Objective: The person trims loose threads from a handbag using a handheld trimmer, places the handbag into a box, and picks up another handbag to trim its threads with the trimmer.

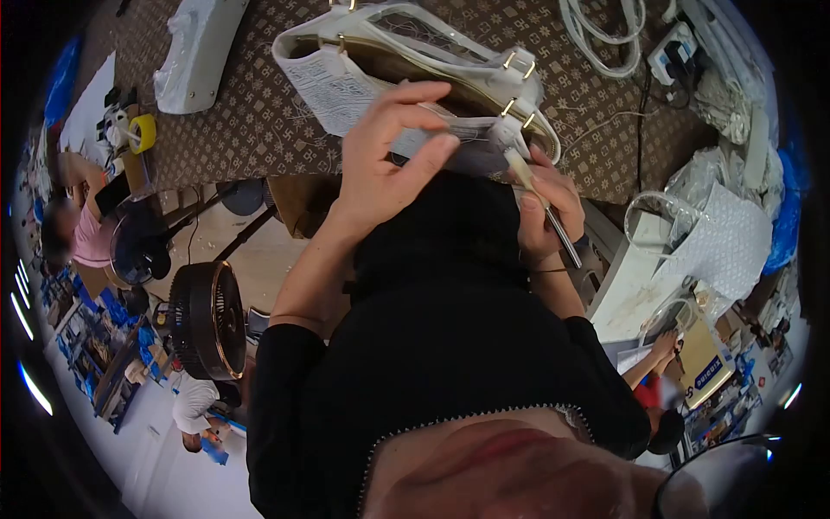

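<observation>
A white handbag (324,91) with a textured side, pale handles and gold-coloured buckles lies open at the table's near edge. My left hand (389,160) is over its near side, thumb and fingers curved but apart, with nothing visible between them. To the right, my right hand (553,203) grips a slim tool (562,235) with a metal shaft and a pale yellowish end. That pale end points up at the base of the near handle, by a buckle. Whether it touches the handle is hard to tell.
Patterned brown cloth covers the table (251,112). A white piece (194,60), yellow tape (143,134), white tubing (605,39) and a power strip (673,54) surround the bag. A black fan (207,320) stands lower left; wrapped white bags (726,233) lie right. Other people sit beyond.
</observation>
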{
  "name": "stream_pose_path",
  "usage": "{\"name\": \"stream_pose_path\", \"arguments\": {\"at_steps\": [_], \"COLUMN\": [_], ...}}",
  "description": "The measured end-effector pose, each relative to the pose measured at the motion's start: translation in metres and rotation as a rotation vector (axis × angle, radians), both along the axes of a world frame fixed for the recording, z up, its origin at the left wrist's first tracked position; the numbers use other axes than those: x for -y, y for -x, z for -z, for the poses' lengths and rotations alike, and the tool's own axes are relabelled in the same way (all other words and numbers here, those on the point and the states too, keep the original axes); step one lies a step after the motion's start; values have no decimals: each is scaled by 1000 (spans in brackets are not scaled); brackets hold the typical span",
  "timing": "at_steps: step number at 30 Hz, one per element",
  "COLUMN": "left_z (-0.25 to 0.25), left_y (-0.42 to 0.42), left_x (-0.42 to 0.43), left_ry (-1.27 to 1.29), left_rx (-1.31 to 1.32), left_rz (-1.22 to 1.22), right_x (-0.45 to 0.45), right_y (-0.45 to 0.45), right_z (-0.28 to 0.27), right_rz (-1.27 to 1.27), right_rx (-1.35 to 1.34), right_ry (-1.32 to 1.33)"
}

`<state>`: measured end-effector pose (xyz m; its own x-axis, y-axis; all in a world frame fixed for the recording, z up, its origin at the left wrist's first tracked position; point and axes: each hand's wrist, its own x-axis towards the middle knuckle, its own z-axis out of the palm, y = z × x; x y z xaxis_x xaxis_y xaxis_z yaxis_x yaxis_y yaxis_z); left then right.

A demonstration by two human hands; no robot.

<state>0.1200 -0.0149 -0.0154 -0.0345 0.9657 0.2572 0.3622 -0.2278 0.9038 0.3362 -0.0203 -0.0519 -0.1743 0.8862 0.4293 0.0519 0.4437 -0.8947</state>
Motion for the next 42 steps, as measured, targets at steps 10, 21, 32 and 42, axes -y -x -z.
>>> {"name": "stream_pose_path", "arguments": {"at_steps": [10, 21, 32, 42], "left_z": [14, 33, 21, 23], "left_y": [92, 93, 94, 94], "left_x": [-23, -18, -10, -14], "left_ry": [145, -202, -47, -56], "left_rx": [72, -252, -154, -183], "left_rz": [-199, -191, -139, -102], "right_x": [2, -12, -26, -31], "right_y": [-5, 60, 119, 122], "right_z": [10, -49, -7, -10], "right_rz": [23, -287, -145, -82], "right_rx": [61, 16, -1, 23], "right_ry": [-47, -162, -75, -78]}}
